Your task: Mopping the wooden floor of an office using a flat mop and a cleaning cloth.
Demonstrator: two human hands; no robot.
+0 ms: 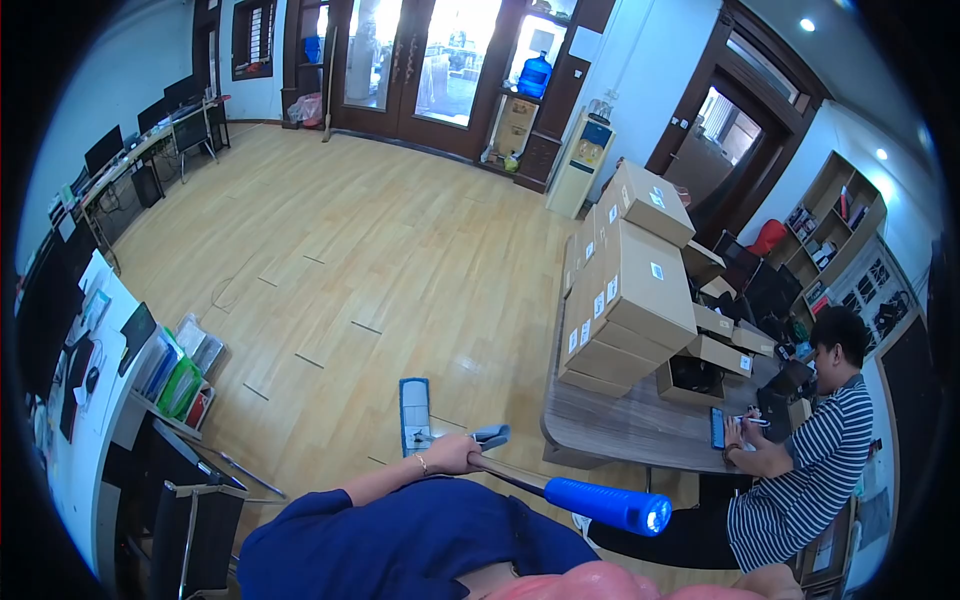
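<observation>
My left hand (455, 453), a thin bracelet at its wrist, is closed around the pole of a flat mop. The mop's grey, blue-edged pad (414, 412) lies on the wood floor just beyond the hand. To the right of my fist, the pole ends in a thick blue grip (605, 506), its tip toward the lower right. A grey-blue item (491, 437) shows right beside the hand; its kind is unclear. My right hand cannot be made out. At the lower edge a blurred pinkish shape (600, 582) shows, too close to identify.
At right, a table (600, 432) bears stacked cardboard boxes (640, 290); a person in a striped shirt (815, 470) sits there with a phone or tablet. At left are a white desk (105, 420), a chair (195, 530) and a file bin (180, 385). A water dispenser (580, 165) stands farther back.
</observation>
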